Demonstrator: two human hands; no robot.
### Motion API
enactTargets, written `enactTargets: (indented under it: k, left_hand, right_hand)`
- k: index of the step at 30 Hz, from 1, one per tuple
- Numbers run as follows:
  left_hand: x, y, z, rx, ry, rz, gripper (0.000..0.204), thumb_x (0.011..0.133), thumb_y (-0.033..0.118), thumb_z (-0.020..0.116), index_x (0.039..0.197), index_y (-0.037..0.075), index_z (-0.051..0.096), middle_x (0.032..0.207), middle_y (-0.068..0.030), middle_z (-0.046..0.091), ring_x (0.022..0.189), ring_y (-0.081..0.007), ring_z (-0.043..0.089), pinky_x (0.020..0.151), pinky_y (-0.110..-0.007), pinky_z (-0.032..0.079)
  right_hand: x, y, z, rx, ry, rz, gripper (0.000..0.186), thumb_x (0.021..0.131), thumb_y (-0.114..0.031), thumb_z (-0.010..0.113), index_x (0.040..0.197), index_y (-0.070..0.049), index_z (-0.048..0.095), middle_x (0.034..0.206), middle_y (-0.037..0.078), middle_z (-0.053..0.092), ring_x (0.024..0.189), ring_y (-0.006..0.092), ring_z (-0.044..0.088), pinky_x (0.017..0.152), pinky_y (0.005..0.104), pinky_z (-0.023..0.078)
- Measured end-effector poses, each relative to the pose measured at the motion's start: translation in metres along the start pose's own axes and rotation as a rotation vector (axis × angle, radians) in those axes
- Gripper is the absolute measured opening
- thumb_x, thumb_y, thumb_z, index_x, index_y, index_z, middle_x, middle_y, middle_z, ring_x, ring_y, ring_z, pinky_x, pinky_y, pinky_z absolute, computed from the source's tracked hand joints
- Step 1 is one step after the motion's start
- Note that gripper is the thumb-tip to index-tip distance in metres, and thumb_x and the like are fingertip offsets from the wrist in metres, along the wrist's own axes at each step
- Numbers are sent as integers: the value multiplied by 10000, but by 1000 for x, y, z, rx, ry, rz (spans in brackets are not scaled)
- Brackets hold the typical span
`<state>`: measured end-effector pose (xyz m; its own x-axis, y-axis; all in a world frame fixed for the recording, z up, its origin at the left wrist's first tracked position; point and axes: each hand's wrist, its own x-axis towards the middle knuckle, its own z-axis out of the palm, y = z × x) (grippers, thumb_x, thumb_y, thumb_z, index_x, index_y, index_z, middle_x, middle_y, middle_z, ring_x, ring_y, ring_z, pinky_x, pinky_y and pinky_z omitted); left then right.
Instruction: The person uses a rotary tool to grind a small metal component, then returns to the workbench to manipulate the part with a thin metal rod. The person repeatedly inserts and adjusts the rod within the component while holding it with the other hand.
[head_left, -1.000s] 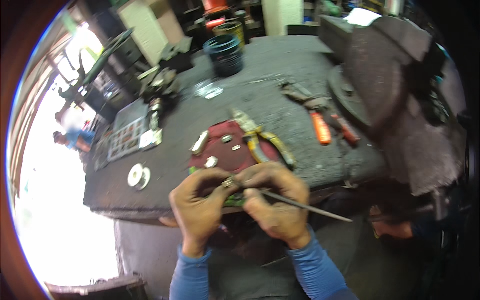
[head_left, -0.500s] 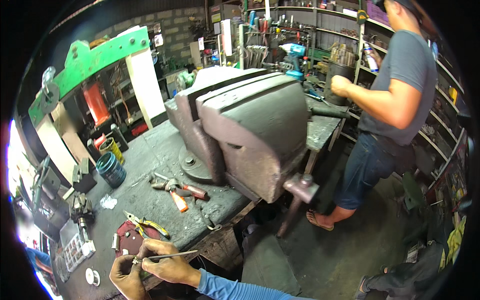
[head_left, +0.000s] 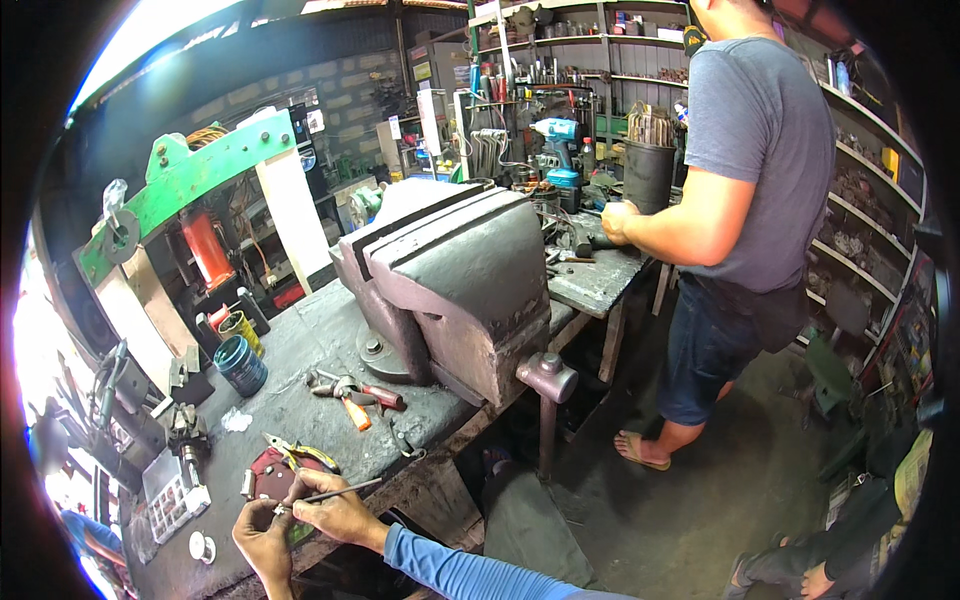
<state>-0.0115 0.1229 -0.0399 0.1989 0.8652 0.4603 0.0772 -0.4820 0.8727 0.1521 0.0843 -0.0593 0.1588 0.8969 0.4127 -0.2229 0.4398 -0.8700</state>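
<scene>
Near the bench's front edge, my two hands work close together. My left hand [head_left: 262, 542] pinches a small silvery piece [head_left: 280, 509], too small to name. In my right hand [head_left: 338, 514] is a thin dark rod-shaped tool [head_left: 345, 490], its inner end at the small piece and its other end sticking out to the right. Just beyond my fingers lies a dark red cloth or pouch [head_left: 268, 478] with small bits on it. Pliers with yellow-and-black handles [head_left: 290, 450] rest across it. A small metal cylinder [head_left: 248, 484] is at its left edge.
A large bench vise [head_left: 450, 290] fills the middle. Orange-handled pliers [head_left: 352, 405], a blue-green can [head_left: 240, 366], a compartment box [head_left: 172, 505] and a white spool [head_left: 202, 547] are on the bench [head_left: 310, 310]. A person in a grey shirt [head_left: 750, 150] stands beyond, right.
The view has shifted, so the vise appears further left. My hands stay together on the small piece. The other person has turned, and their spray can is now mostly hidden.
</scene>
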Motion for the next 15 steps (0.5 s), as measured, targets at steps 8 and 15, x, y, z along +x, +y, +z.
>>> enactTargets:
  k: [8, 15]
  left_hand:
    - [-1, 10, 3, 31, -2, 7, 198, 773, -112, 780, 925, -8, 708, 879, -5, 702, 849, -92, 652, 806, -248, 522]
    - [2, 14, 3, -61, -38, -38, 170, 794, -121, 753, 912, -6, 710, 859, -6, 718, 818, -85, 660, 767, -247, 528]
  right_hand:
    - [0, -9, -1, -9, -1, -24, 26, 874, -31, 647, 891, -15, 637, 823, 18, 605, 778, 90, 574, 694, 284, 482]
    - [2, -11, -2, -103, 34, -40, 43, 843, -33, 663, 871, -10, 640, 799, 18, 599, 737, 97, 572, 650, 285, 472]
